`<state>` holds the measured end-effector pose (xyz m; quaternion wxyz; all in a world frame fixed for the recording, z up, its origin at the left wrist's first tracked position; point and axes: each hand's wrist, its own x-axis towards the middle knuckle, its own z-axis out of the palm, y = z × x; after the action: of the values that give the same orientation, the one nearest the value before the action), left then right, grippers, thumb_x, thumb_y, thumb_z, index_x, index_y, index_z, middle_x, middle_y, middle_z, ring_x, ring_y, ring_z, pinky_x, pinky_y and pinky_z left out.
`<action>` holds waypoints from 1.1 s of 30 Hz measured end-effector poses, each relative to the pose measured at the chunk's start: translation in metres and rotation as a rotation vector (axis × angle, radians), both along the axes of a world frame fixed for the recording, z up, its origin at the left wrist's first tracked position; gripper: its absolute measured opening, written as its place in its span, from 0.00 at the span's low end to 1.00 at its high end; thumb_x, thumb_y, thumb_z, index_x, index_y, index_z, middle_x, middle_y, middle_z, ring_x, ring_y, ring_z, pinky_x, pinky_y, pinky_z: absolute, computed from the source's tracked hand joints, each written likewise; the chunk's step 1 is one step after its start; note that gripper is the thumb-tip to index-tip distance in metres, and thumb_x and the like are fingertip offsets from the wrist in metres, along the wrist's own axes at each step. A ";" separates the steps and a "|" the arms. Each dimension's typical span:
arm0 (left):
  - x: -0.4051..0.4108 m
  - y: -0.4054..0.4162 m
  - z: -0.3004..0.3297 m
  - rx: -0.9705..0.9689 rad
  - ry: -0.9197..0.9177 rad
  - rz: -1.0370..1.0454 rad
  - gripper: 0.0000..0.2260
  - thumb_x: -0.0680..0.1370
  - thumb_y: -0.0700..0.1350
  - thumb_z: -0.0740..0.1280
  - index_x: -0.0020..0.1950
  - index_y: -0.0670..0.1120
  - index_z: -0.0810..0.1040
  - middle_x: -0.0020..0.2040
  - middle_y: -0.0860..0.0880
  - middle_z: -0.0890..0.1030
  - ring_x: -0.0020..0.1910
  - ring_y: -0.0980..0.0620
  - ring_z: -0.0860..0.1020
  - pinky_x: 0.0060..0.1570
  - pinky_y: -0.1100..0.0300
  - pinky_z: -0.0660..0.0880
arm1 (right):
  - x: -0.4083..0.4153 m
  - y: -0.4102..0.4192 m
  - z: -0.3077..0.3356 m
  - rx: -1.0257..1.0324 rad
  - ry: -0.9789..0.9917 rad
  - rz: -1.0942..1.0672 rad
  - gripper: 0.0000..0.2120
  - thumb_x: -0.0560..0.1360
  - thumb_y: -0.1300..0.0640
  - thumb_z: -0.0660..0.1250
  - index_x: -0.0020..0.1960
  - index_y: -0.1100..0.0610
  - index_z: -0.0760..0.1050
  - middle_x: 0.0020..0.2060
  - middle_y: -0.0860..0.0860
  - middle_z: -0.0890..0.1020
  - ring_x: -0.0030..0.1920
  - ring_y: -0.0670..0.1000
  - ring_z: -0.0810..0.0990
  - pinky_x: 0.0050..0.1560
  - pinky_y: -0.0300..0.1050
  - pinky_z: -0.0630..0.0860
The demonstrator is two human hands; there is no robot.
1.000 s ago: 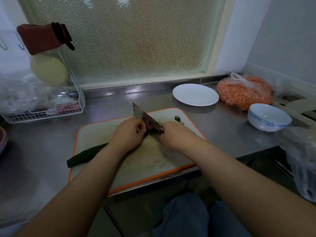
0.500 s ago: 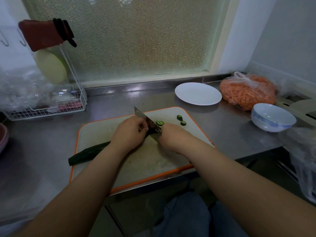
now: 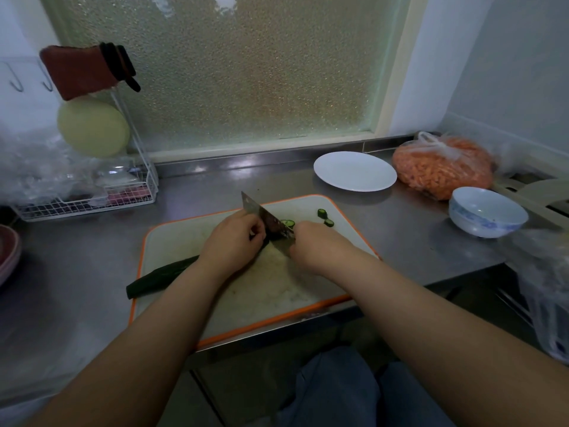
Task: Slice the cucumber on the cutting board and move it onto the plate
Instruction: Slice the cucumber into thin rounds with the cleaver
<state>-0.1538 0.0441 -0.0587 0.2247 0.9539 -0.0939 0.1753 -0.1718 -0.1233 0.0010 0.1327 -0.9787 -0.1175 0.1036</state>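
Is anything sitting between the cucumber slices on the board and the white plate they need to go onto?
Nothing visible does. The cucumber slices lie near the far right corner of the cutting board, and only bare steel counter separates that corner from the plate. The bowl and orange bag sit off to the right.

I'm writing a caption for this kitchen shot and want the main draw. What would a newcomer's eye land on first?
First the two hands at the middle of the cutting board: the left hand holds the cucumber down while the right hand grips the knife, with a few slices lying beyond the blade. Next, the bare white plate behind the board, and the bright orange bag to its right.
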 end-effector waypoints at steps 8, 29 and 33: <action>0.002 0.000 0.000 -0.025 0.033 0.023 0.06 0.73 0.43 0.68 0.39 0.52 0.74 0.41 0.53 0.73 0.38 0.53 0.70 0.38 0.61 0.63 | -0.006 -0.007 0.003 0.036 -0.011 0.024 0.11 0.78 0.63 0.58 0.58 0.62 0.72 0.57 0.60 0.78 0.57 0.60 0.77 0.44 0.44 0.67; -0.002 0.001 -0.002 0.012 -0.018 0.038 0.03 0.73 0.44 0.67 0.41 0.49 0.75 0.42 0.51 0.74 0.40 0.51 0.70 0.39 0.57 0.66 | 0.001 0.006 0.000 0.006 0.088 0.016 0.09 0.78 0.63 0.58 0.56 0.60 0.73 0.48 0.59 0.78 0.47 0.59 0.79 0.36 0.42 0.71; -0.004 0.001 0.001 -0.013 0.010 0.057 0.03 0.74 0.45 0.67 0.40 0.50 0.76 0.40 0.52 0.74 0.40 0.50 0.73 0.41 0.56 0.70 | 0.006 -0.003 0.001 0.044 0.109 -0.004 0.07 0.76 0.64 0.59 0.51 0.62 0.74 0.33 0.56 0.74 0.28 0.54 0.71 0.25 0.41 0.68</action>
<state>-0.1582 0.0454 -0.0581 0.2264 0.9556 -0.0646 0.1773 -0.1660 -0.1260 0.0016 0.1605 -0.9687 -0.1103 0.1538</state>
